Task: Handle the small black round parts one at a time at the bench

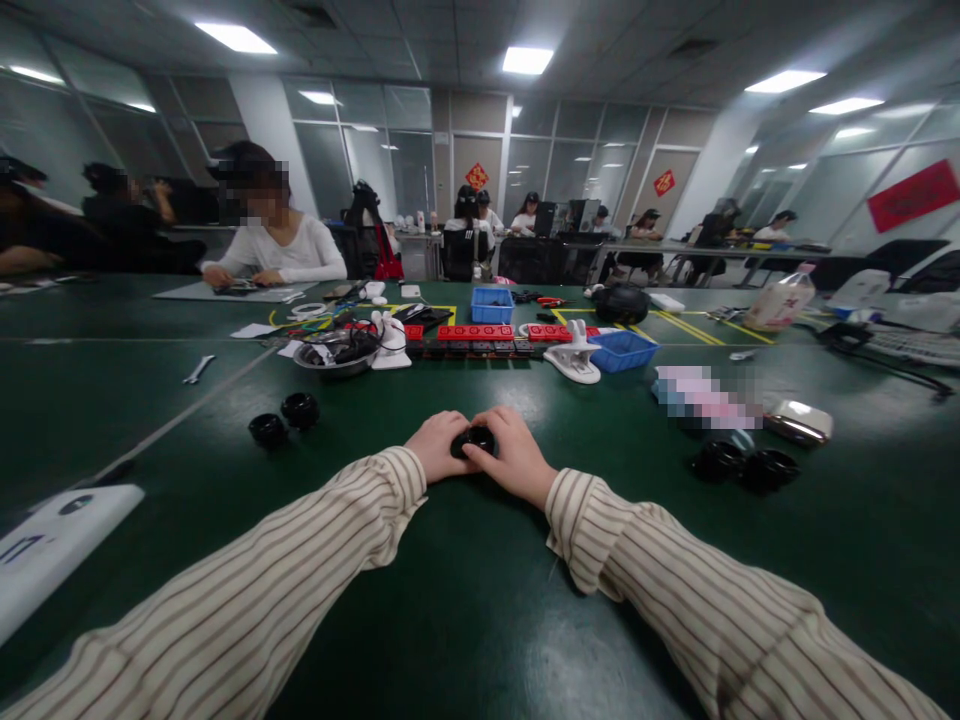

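At the middle of the green table, my left hand (441,445) and my right hand (514,455) are both closed around a small black round cup (480,438). My fingers wrap its sides, and its dark open top shows between them. Part of its wall is hidden by my hands. To the left stand two similar black cups, one nearer (268,430) and one a bit farther (301,410). Two more dark round cups, one (718,460) beside the other (771,468), are off to the right.
Ahead are a metal bowl of cables (337,355), a white clip stand (576,355), a red power strip (480,332) and a blue bin (624,350). A wrench (199,369) lies left, a shiny case (799,422) right. Across the table sits a person (274,240).
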Demonstrator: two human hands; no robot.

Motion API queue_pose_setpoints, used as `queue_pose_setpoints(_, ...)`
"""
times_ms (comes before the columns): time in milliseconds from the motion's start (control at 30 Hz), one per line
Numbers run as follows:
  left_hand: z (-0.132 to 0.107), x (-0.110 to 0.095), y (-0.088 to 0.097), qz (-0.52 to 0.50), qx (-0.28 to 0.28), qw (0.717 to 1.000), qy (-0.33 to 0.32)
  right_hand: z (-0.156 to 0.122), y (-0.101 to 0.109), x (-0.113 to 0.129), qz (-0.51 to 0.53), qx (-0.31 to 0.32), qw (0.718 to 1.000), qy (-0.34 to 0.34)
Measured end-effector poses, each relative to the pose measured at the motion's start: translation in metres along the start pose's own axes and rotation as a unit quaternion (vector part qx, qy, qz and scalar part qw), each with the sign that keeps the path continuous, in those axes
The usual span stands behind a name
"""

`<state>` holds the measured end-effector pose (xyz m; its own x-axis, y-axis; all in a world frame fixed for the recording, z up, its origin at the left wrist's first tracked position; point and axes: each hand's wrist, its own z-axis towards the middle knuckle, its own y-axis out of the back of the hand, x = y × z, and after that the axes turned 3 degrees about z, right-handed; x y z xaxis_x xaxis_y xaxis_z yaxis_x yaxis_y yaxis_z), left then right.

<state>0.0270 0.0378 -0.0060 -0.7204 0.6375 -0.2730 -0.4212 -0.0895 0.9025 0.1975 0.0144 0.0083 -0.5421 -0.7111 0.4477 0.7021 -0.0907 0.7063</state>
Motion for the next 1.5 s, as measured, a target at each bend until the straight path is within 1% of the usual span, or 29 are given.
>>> queue_pose_setpoints(100, -0.0001, 0.0018, 0.0002, -0.012, 0.003, 1.000, -0.007, 0.0008, 0.0010, 0.0004, 0.016, 0.011, 1.000, 0.018)
queue_pose_setpoints(267, 0.0005, 0.0060, 0.0000, -0.031, 0.011, 0.999, -0.011, 0.0008, 0.0044, 0.0018, 0.054, 0.040, 0.995, 0.069)
queue_pose_setpoints(367, 0.0013, 0.0065, 0.0005, -0.035, 0.024, 0.999, -0.015, -0.0003, 0.0058, 0.0041, 0.058, 0.046, 0.994, 0.079)
queue_pose_setpoints(500, 0.0017, 0.0045, 0.0014, -0.029, 0.028, 0.999, -0.010, -0.0010, 0.0050, 0.0054, 0.037, 0.024, 0.998, 0.054)
queue_pose_setpoints(667, 0.0001, 0.0001, 0.0020, -0.012, 0.015, 1.000, 0.008, -0.0005, 0.0017, 0.0003, -0.002, -0.016, 1.000, -0.015)
queue_pose_setpoints(767, -0.0003, -0.0012, 0.0016, 0.005, 0.004, 1.000, 0.020, -0.0006, -0.0005, -0.0018, -0.017, -0.022, 0.999, -0.041)
queue_pose_setpoints(867, 0.0004, -0.0012, 0.0012, 0.016, 0.005, 1.000, 0.021, -0.0003, -0.0021, -0.0018, -0.018, -0.012, 0.999, -0.041)
queue_pose_setpoints(967, 0.0009, -0.0014, 0.0018, 0.013, 0.010, 1.000, 0.017, 0.0002, -0.0017, -0.0010, -0.008, -0.001, 1.000, -0.026)
queue_pose_setpoints(1233, 0.0006, 0.0012, 0.0015, -0.017, 0.028, 0.999, -0.012, 0.0012, 0.0039, 0.0026, 0.034, 0.038, 0.998, 0.047)
queue_pose_setpoints(1333, 0.0010, 0.0031, -0.0006, -0.010, 0.025, 1.000, -0.009, 0.0002, 0.0033, 0.0034, 0.030, 0.024, 0.999, 0.037)
queue_pose_setpoints(1500, 0.0006, 0.0004, -0.0012, 0.011, 0.008, 1.000, 0.003, -0.0014, 0.0002, -0.0015, 0.007, -0.011, 1.000, -0.014)
